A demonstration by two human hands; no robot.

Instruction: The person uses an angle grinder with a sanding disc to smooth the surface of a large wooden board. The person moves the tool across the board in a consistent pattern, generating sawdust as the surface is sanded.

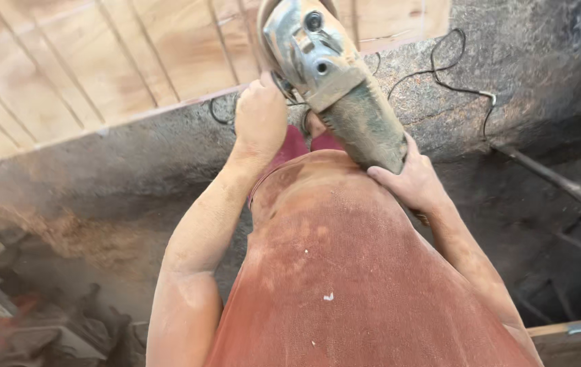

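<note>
Item: angle grinder (334, 81), metal head pale grey, body dusty grey-green. Held in front of the person's chest, head pointing up and away toward the plywood board (100, 61), body slanting down to the right.

Right grip: right hand (413, 180) closed around the lower end of the grinder's body, fingers wrapped beneath it, thumb lying along the near side. Firm hold, no gap showing between palm and tool.

Left grip: left hand (260, 115) closed into a fist just to the left of the grinder's head, knuckles toward the camera. It sits against the tool's left side where a side handle would be; the handle itself is hidden by the fist, so what it clasps cannot be made out for certain.

Position of tool relative to grips: between the two hands, head above the left fist, tail end in the right hand.

Surroundings: black cable (453, 81) looping over the dusty grey floor (134, 156) beyond the hands. Plywood board with pale parallel lines filling the upper left. Shirt (345, 272), reddish, coated in fine dust, fills the lower middle. Heap of sawdust (66, 231) at left, blurred scrap pieces below it. Dark metal bar (555, 180) at right.
</note>
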